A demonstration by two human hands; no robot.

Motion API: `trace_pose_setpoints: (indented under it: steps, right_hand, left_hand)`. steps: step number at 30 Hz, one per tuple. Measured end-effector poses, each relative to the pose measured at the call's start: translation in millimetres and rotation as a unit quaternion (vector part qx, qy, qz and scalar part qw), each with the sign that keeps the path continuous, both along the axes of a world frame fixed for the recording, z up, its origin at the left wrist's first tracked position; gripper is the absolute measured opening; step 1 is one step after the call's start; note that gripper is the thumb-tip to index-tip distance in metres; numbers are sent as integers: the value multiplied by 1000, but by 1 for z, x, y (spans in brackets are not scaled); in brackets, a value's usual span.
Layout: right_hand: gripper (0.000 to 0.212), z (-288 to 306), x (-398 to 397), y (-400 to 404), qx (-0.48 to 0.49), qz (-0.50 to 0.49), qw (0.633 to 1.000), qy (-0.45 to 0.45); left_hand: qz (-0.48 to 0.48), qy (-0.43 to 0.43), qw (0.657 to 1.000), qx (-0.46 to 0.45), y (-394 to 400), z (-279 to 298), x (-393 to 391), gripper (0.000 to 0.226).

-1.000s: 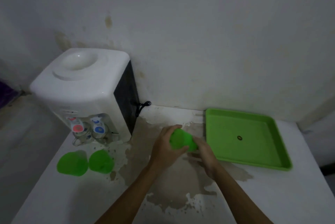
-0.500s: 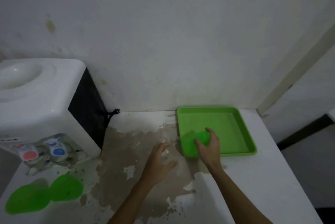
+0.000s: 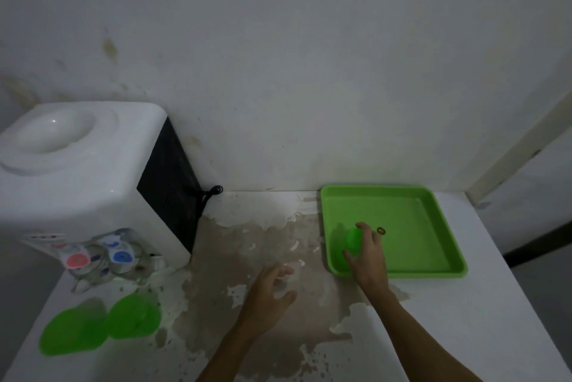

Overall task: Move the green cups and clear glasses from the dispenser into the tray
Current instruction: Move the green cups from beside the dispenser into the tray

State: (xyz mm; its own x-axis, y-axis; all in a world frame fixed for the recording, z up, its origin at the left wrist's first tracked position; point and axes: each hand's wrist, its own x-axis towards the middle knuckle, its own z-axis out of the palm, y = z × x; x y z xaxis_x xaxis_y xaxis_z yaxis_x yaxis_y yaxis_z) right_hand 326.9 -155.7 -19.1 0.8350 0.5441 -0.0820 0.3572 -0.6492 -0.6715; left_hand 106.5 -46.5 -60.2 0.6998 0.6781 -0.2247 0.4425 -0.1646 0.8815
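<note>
My right hand [image 3: 368, 253] grips a green cup [image 3: 346, 242] inside the front left corner of the green tray [image 3: 433, 227]; whether the cup touches the tray floor I cannot tell. My left hand [image 3: 269, 295] hovers over the counter with fingers spread and nothing in it. Two more green cups [image 3: 72, 330] [image 3: 133, 316] stand upside down at the front left, in front of the white water dispenser [image 3: 83, 171]. Clear glasses [image 3: 93, 267] show faintly under the dispenser's red and blue taps.
The white counter [image 3: 464, 319] has a large worn brown patch in the middle. A black cord [image 3: 210, 194] hangs at the dispenser's back. The wall runs close behind; the counter's right edge lies just past the tray.
The green cup passed from both hands to my right hand alone and moved right into the tray. My left hand let go and drew back over the counter.
</note>
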Motion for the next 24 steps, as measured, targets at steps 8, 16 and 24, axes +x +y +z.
trace_pose_setpoints:
  steps: [8, 16, 24]
  right_hand:
    - [69, 2, 3, -3, -37, 45, 998, -28]
    - [32, 16, -27, 29, 36, 111, 992, -40]
    - [24, 12, -92, 75, 61, 227, 971, 44]
  left_hand:
    - [1, 17, 1000, 10, 16, -1, -19, 35]
    - [98, 31, 993, 55, 48, 21, -81, 21]
    - [187, 113, 950, 223, 74, 46, -162, 21]
